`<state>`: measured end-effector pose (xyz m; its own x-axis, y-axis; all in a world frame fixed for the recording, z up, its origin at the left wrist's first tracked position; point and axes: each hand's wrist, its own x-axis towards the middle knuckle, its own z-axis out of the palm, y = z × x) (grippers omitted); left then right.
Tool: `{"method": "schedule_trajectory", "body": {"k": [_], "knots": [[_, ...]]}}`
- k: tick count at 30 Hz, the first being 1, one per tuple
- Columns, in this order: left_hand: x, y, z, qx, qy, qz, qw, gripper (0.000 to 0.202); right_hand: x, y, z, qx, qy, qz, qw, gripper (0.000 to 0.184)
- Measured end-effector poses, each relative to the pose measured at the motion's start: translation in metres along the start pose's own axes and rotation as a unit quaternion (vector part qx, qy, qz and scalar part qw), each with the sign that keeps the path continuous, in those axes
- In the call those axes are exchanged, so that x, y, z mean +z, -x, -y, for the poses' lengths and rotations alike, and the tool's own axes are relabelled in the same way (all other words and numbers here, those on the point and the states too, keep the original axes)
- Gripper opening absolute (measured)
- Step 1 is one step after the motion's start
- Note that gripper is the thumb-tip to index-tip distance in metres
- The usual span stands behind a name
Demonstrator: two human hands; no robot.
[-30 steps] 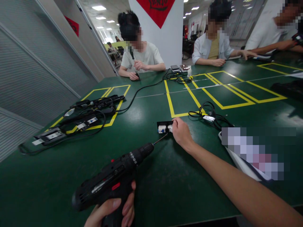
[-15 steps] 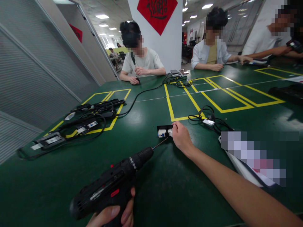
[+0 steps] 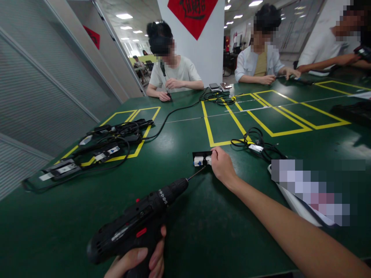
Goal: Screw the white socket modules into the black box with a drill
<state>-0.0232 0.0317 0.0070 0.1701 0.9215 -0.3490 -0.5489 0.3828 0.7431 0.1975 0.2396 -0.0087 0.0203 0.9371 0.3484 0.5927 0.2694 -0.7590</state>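
Note:
My left hand (image 3: 139,262) is wrapped round the grip of a black cordless screwdriver (image 3: 136,222) with red buttons. Its thin bit points up and right, the tip close to a small black socket unit (image 3: 201,158) with white inserts lying on the green table (image 3: 87,216). My right hand (image 3: 222,165) rests on the right end of that unit, fingers closed on its edge. My forearm runs in from the lower right.
Several black power strips with cables (image 3: 101,146) lie at the left inside a yellow-taped box. A coiled cable (image 3: 255,144) lies right of the unit. A blurred flat item (image 3: 310,189) is near the right edge. Three other people sit across the table.
The view has shifted slightly. The screwdriver and both hands stay in nearly the same place, bit tip still at the socket unit.

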Motion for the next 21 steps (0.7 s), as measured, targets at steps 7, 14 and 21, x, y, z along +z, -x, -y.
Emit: {"method": "schedule_trajectory", "body": {"k": [7, 14, 21], "knots": [[-0.0015, -0.0012, 0.0008, -0.003, 0.002, 0.004, 1.0, 0.028, 0.0008, 0.0, -0.001, -0.001, 0.003, 0.0, 1.0, 0.028], [0.0012, -0.0001, -0.0005, 0.001, -0.004, 0.0, 1.0, 0.026, -0.0004, -0.0002, -0.0004, 0.001, 0.002, 0.002, 1.0, 0.029], [0.0002, -0.0001, -0.0017, -0.007, -0.01, 0.003, 1.0, 0.027, -0.0007, -0.0003, -0.0008, -0.001, 0.0, 0.004, 1.0, 0.029]]}}
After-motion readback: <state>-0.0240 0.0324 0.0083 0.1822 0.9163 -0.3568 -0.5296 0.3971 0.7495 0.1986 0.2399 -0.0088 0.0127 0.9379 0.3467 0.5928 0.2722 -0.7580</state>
